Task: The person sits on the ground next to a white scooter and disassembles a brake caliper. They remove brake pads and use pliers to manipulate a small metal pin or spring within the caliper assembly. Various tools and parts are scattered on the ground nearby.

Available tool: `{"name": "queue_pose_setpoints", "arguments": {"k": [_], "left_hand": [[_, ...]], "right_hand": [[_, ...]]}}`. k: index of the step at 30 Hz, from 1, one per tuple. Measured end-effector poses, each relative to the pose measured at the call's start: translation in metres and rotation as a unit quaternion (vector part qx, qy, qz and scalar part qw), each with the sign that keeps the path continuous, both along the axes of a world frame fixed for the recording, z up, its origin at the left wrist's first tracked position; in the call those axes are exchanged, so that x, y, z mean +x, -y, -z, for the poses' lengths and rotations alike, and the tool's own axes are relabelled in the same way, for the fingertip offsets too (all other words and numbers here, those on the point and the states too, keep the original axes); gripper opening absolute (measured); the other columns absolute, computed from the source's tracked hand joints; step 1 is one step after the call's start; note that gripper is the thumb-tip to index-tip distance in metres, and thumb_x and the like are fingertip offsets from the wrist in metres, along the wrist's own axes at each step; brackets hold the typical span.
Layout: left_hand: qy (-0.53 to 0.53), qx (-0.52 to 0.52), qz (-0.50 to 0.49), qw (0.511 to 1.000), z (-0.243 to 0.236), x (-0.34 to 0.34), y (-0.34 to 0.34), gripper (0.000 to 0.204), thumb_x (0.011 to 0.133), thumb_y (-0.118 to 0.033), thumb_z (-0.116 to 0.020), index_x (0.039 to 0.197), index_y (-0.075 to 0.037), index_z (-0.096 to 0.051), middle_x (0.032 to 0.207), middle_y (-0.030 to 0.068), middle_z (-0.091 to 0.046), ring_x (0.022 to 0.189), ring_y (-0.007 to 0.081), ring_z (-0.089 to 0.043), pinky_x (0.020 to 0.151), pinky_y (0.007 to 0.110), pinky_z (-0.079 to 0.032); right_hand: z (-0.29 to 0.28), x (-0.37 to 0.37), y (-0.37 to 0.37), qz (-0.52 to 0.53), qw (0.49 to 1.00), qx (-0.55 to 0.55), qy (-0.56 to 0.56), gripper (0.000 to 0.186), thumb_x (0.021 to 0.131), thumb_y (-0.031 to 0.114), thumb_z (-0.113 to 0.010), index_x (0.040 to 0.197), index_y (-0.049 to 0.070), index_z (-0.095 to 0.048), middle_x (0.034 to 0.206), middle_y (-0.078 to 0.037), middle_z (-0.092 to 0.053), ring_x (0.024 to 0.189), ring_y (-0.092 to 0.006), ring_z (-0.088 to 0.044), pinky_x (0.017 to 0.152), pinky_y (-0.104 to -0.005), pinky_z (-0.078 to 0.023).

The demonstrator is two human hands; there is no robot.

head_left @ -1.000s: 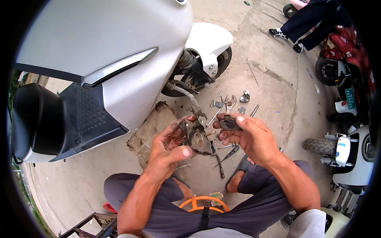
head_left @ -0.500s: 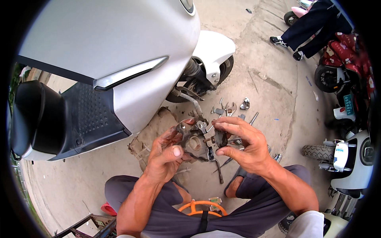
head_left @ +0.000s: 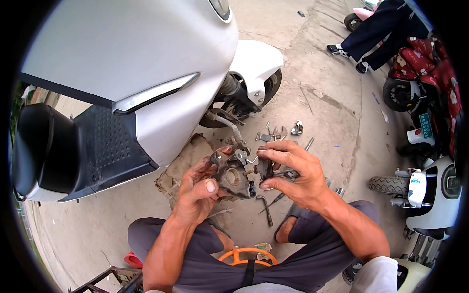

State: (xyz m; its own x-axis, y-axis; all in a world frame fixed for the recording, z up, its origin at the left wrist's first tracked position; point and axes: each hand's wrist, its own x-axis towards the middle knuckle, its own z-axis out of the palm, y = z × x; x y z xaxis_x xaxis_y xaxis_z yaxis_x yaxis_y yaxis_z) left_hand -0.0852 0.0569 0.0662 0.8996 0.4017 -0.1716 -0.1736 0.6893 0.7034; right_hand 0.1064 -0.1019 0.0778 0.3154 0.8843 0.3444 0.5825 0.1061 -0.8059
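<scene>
My left hand (head_left: pixel 196 191) is wrapped round a dirty brake caliper (head_left: pixel 225 184), its thumb lying across the near left side. A round, lighter recess shows in the caliper's face, and a hose (head_left: pixel 233 128) leads from its top toward the scooter's front wheel. Between the thumb and fingers of my right hand (head_left: pixel 303 173) is a dark, grimy block (head_left: pixel 265 168), perhaps a pad bracket. A short pin sticks out between block and caliper at the caliper's right side; whether it is seated in a hole is unclear.
A silver-white scooter (head_left: pixel 146 53) stands at left, its front wheel (head_left: pixel 272 88) ahead. An adjustable wrench (head_left: pixel 280 133), a small metal fitting (head_left: pixel 297 128) and an L-shaped wrench (head_left: pixel 266 211) lie on concrete. An orange ring-shaped frame (head_left: pixel 236 254) is between my legs. Parked scooters (head_left: pixel 435 200) and a standing person (head_left: pixel 378 36) are at right.
The whole view has shifted slightly, with the surroundings moving left. Both hands keep their grips on the caliper and the dark block, which stay close together.
</scene>
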Motion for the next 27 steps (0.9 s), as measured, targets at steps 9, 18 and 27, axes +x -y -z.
{"name": "queue_pose_setpoints", "arguments": {"k": [9,18,27], "left_hand": [[0.003,-0.007,-0.002,1.0,0.004,-0.001,-0.001,0.08,0.079,-0.018,-0.075,0.145,0.01,-0.038,0.135,0.0237,-0.054,0.118,0.0314,-0.063,0.094,0.044,-0.059],[-0.002,0.002,0.004,1.0,0.003,-0.002,-0.003,0.08,0.078,-0.018,-0.076,0.144,0.01,-0.04,0.132,0.0224,-0.056,0.117,0.0303,-0.064,0.089,0.04,-0.062],[-0.016,0.007,0.01,1.0,0.002,-0.003,-0.004,0.081,0.077,-0.018,-0.077,0.143,0.01,-0.041,0.131,0.0215,-0.055,0.118,0.0291,-0.063,0.094,0.039,-0.059]], "right_hand": [[0.005,0.004,0.0,-0.018,1.0,-0.011,-0.001,0.062,0.071,0.01,-0.087,0.128,0.005,-0.064,0.123,-0.016,-0.065,0.105,-0.0306,-0.067,0.087,-0.0374,-0.057],[0.005,0.005,-0.005,-0.053,0.997,-0.014,0.05,0.062,0.071,0.01,-0.086,0.129,0.005,-0.064,0.123,-0.015,-0.064,0.107,-0.0307,-0.066,0.089,-0.0363,-0.056],[0.008,0.0,-0.01,-0.073,0.994,-0.032,0.081,0.061,0.073,0.008,-0.084,0.13,0.004,-0.062,0.124,-0.015,-0.063,0.106,-0.0314,-0.066,0.086,-0.037,-0.058]]}}
